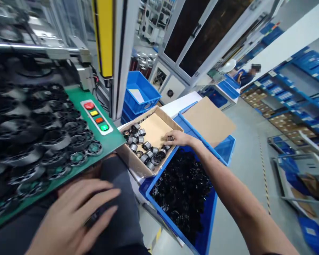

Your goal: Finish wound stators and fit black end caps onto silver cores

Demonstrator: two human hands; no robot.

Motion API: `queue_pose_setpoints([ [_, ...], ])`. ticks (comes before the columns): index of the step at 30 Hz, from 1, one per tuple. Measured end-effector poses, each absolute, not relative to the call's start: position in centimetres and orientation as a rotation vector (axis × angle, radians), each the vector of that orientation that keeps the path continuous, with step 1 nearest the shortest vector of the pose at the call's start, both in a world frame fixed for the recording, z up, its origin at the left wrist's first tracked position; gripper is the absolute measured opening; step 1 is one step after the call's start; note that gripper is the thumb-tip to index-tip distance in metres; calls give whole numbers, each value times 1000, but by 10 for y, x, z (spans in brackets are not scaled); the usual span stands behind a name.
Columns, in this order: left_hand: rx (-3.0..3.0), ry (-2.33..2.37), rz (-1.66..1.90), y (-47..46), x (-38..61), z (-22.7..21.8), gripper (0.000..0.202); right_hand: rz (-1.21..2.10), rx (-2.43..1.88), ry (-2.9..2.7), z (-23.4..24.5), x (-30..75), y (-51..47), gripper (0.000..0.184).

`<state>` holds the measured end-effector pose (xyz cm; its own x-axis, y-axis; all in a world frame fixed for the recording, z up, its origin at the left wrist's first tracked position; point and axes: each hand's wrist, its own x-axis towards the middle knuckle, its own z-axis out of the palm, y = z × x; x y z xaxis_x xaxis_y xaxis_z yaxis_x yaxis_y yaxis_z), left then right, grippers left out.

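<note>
My right hand (178, 138) reaches into a shallow cardboard box (145, 171), fingers curled round a small ring-shaped metal stator core (171, 138). More grey stator cores (149, 154) lie loose in the box's near and left parts. In the foreground my left hand (77, 216) hovers over my lap with bent fingers. Something dark shows between its thumb and fingers, mostly hidden, and I cannot make out what it is. Left of me, a green work surface (110, 143) carries many stator cores with black parts (54, 140), crowded together.
A blue bin (211, 226) full of shiny black parts stands beside the box. A cardboard sheet (208, 120) lies over another blue bin (228, 150). A button panel (97, 118) sits on the green surface, near a yellow machine post (104, 39). A person (247, 76) is far off.
</note>
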<state>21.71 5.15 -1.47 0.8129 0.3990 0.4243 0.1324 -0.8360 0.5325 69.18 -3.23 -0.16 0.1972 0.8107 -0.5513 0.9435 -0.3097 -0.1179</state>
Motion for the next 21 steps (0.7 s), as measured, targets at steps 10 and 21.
queue_pose_setpoints([
  [10,2537,213,-98,35,447,-23,27,-697,2202,1653,-19,698,-42,29],
  [21,2771,110,-407,43,519,-10,30,-832,2207,1810,-23,739,-35,15],
])
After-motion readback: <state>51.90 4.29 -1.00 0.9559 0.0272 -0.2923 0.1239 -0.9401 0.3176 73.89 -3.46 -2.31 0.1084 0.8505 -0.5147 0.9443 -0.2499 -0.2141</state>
